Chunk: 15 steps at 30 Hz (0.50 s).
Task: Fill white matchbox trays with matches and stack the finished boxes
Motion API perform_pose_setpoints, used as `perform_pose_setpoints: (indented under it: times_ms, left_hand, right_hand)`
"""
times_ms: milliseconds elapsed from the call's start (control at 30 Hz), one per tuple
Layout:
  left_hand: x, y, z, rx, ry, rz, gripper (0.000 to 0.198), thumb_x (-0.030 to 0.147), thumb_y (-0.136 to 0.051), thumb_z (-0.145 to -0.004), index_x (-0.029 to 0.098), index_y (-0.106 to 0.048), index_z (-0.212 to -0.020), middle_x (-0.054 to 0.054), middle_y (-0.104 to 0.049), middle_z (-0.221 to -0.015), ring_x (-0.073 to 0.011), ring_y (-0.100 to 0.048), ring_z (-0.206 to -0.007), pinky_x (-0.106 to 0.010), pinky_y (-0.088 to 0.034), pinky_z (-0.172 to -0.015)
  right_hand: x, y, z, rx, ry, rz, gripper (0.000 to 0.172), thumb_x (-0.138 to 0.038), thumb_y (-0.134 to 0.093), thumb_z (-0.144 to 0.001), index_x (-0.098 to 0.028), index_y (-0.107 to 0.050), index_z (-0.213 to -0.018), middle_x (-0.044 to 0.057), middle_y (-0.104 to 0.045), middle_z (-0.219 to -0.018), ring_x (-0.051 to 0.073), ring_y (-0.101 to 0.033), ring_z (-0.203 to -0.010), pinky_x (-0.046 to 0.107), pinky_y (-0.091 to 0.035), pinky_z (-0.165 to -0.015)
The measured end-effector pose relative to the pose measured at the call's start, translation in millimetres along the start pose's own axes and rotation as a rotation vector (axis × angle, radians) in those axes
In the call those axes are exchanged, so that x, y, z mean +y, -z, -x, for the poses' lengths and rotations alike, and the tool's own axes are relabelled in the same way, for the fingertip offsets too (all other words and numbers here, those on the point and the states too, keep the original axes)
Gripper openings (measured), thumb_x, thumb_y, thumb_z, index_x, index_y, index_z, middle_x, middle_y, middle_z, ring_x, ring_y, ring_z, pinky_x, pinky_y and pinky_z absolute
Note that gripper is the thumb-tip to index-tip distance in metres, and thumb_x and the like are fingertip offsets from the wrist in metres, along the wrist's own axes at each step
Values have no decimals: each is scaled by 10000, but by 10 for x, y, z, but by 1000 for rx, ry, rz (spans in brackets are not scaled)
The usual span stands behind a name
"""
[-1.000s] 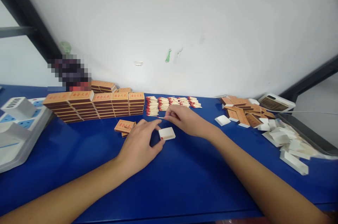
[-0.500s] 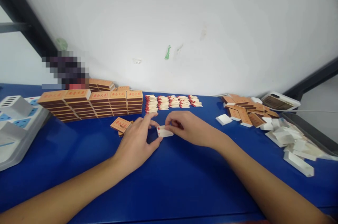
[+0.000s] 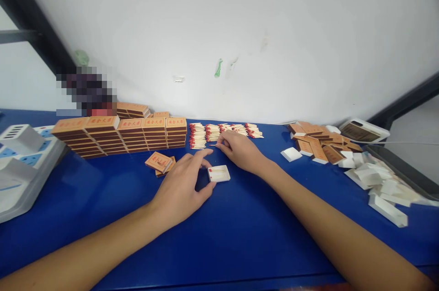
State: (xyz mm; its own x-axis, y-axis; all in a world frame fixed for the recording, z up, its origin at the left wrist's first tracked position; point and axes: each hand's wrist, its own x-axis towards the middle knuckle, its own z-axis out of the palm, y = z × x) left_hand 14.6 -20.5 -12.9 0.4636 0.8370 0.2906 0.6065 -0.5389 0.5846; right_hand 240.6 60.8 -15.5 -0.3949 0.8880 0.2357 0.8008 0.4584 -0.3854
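A small white matchbox tray (image 3: 218, 173) lies on the blue table (image 3: 240, 227) with a few red-tipped matches in it. My left hand (image 3: 181, 186) rests beside it, thumb and forefinger curved around the tray's left end and touching it. My right hand (image 3: 240, 149) is farther back, fingers pinched on a single match at the front of the rows of loose matches (image 3: 222, 133).
Stacked orange matchboxes (image 3: 120, 135) line the back left, with two loose ones (image 3: 159, 163) in front. A heap of orange sleeves (image 3: 318, 142) and white trays (image 3: 373, 181) lies right. A white power strip (image 3: 20, 163) sits far left, a dark tray (image 3: 401, 167) far right.
My right hand left the tray and reached back to the match rows, where it pinches a match. The tray now lies flat with matches in it. My left hand stayed by it.
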Motion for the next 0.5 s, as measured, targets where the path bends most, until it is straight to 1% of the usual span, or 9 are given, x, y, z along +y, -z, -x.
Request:
perform_pose_setpoints:
  times_ms: [100, 200, 300, 400, 500]
  left_hand:
    - [-28, 6, -24, 25, 6, -14, 644, 164, -726, -906, 264, -449, -1479, -21, -732, -1164, -267, -651, -1166, -460, -515, -1051]
    - [-67, 3, -45, 58, 20, -15, 652, 161, -733, -907, 266, -440, -1481, -21, -738, -1164, -272, -647, -1170, -469, -508, -1051]
    - [-95, -3, -51, 74, 41, 9, 681, 156, -754, -898, 274, -428, -1484, -21, -735, -1178, -266, -643, -1178, -468, -507, -1053]
    - [-109, -7, -50, 86, 56, 46, 694, 150, -765, -896, 288, -421, -1482, -18, -730, -1191, -248, -651, -1163, -457, -514, -1059]
    - [-120, -7, -56, 101, 58, 65, 697, 149, -764, -903, 298, -414, -1487, -10, -734, -1197, -232, -662, -1147, -442, -519, -1059]
  right_hand:
    - [-7, 68, 49, -28, -3, -9, 109, -170, -561, -1028, -189, -569, -922, 46, -642, -915, 184, -542, -805, 303, -379, -731]
    - [-82, 198, 169, -56, 24, -72, 129, -221, -535, -1056, -201, -565, -933, 42, -644, -915, 181, -547, -794, 301, -396, -723]
    - [-237, 314, 315, -172, 76, -145, 146, -262, -519, -1077, -210, -591, -962, 33, -653, -921, 173, -562, -778, 296, -401, -702]
    - [-395, 349, 415, -278, 103, -56, 127, -217, -502, -1079, -202, -594, -993, 51, -673, -987, 177, -587, -802, 305, -398, -712]
    - [-467, 328, 438, -287, 116, 21, 109, -187, -516, -1067, -193, -591, -988, 57, -676, -1000, 178, -592, -802, 306, -382, -703]
